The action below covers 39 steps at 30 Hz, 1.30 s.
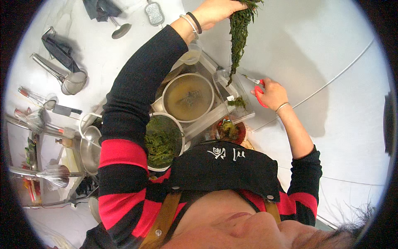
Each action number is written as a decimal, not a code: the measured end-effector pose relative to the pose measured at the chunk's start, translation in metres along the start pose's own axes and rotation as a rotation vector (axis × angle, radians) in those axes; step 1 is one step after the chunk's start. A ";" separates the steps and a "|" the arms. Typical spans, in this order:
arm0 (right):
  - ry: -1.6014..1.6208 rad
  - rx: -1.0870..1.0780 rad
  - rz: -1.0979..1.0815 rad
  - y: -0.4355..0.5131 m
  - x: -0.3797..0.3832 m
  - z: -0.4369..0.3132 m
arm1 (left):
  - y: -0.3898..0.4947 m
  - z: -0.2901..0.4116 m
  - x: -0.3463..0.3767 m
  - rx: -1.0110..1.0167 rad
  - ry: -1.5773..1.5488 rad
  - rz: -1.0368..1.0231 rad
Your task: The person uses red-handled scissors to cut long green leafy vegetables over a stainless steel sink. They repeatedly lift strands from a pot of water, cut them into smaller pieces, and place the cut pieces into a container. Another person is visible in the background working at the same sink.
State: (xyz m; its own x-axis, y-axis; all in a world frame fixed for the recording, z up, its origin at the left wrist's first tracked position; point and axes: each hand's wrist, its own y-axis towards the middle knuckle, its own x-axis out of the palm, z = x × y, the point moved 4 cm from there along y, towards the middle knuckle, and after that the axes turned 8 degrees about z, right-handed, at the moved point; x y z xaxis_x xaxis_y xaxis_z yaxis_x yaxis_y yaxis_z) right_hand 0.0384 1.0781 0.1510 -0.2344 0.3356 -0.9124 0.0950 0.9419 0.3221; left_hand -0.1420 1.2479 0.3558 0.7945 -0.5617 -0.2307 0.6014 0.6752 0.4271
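Observation:
My left hand (219,12), raised at the top of the view, grips a long hanging bunch of dark green seaweed-like strands (239,40). Its tapered lower end hangs over a clear plastic container (245,115), where a small green clump (238,102) lies. My right hand (273,95), to the right of the container, holds red-handled scissors (259,93), their blades pointing toward the hanging bunch; a bit of green is at the tips. A white-rimmed bucket (182,130) full of green strands stands close to my body, partly behind my left sleeve.
A round metal pot (213,102) holds cloudy brownish liquid. Beside the container is a red bowl (241,133) with greenish scraps. A ladle (121,31), strainers (74,83) and a cleaver (67,110) hang on the left wall. A metal basin (90,149) and a thin cable (329,81) flank the area.

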 end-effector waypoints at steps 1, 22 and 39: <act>-0.015 -0.021 0.020 0.000 0.003 -0.001 | 0.000 -0.001 0.004 -0.006 0.011 -0.010; -0.111 -0.009 -0.311 -0.030 0.034 0.027 | -0.017 -0.003 0.033 -0.148 0.085 -0.025; -0.010 -0.088 0.034 0.021 -0.003 -0.011 | -0.019 -0.075 0.062 -0.033 0.138 -0.092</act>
State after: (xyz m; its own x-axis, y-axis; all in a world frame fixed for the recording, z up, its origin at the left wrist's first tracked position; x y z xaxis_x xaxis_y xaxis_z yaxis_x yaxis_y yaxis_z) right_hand 0.0309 1.0975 0.1630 -0.2229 0.3675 -0.9029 0.0170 0.9275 0.3734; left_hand -0.0977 1.2364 0.2679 0.7385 -0.5526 -0.3863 0.6728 0.6406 0.3701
